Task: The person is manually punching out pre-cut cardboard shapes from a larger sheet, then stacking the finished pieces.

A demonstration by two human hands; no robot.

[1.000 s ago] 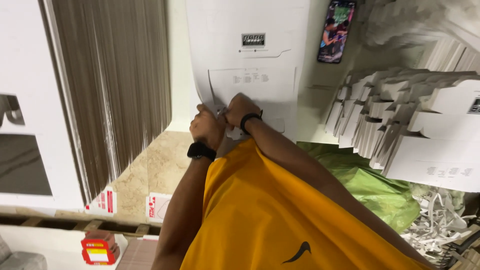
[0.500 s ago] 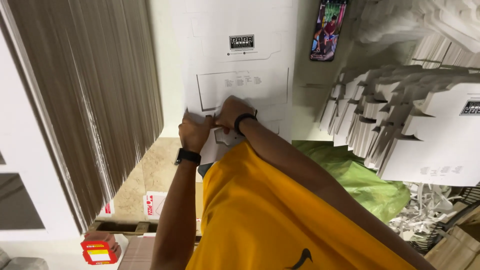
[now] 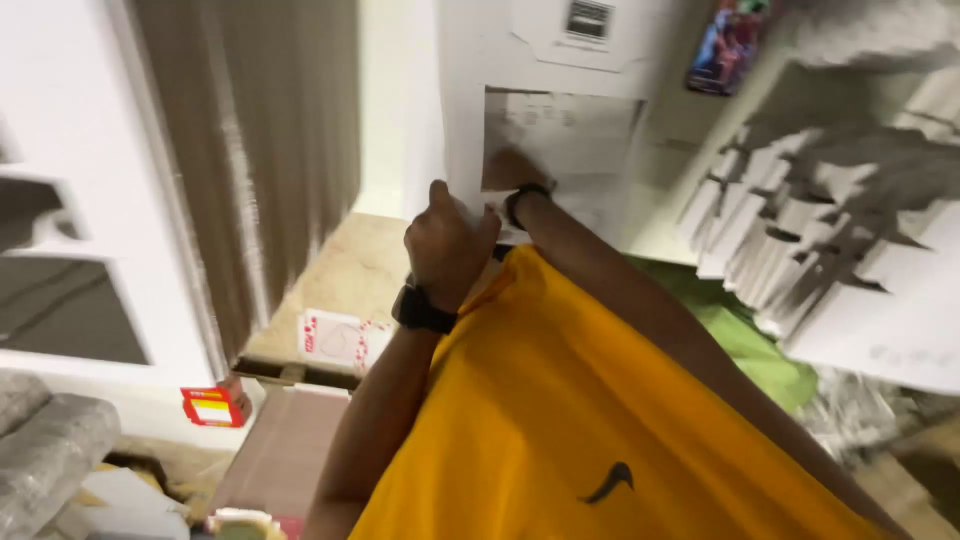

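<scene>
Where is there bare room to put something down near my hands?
The tan surface is bare between the brown stack and the left hand, above the small red-and-white card. It is crowded right of the right hand, with heaped white flat boxes and green bag.

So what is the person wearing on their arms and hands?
Both arms are bare, with no gloves on the hands. The left hand has a chunky black watch on its wrist. The right hand has a thinner black band around its wrist. The yellow-orange shirt carries a small black mark.
</scene>
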